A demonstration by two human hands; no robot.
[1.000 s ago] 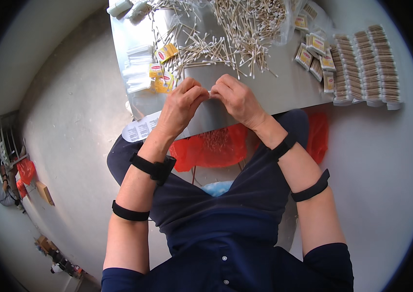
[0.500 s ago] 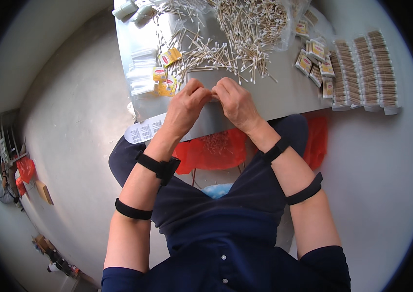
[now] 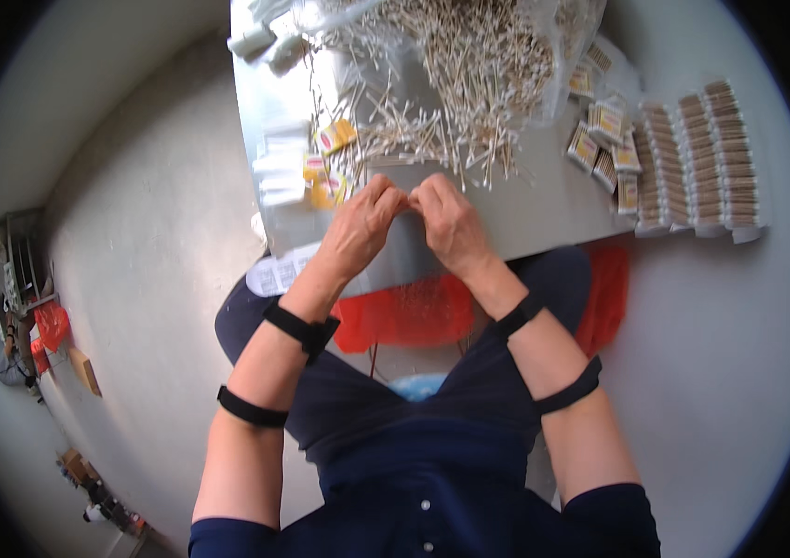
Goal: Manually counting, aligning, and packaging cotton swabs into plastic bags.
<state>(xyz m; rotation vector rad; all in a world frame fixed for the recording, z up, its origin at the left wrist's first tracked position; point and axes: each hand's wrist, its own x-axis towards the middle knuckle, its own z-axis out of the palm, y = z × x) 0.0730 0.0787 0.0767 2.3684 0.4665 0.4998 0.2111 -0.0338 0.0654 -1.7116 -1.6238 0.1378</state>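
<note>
The left hand [image 3: 358, 226] and right hand [image 3: 452, 223] meet over the metal table [image 3: 548, 209], fingers bunched together at the tips; anything pinched there is too blurred to make out. Just beyond lie loose cotton swabs [image 3: 479, 88], some long axes running sideways, others pointing toward the person.

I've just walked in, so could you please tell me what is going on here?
A person works at a metal table, left hand and right hand close together; whatever they hold cannot be made out. Beyond lie loose cotton swabs, with yellow cards at left, and small swab packs and long swab rows at right.
</note>
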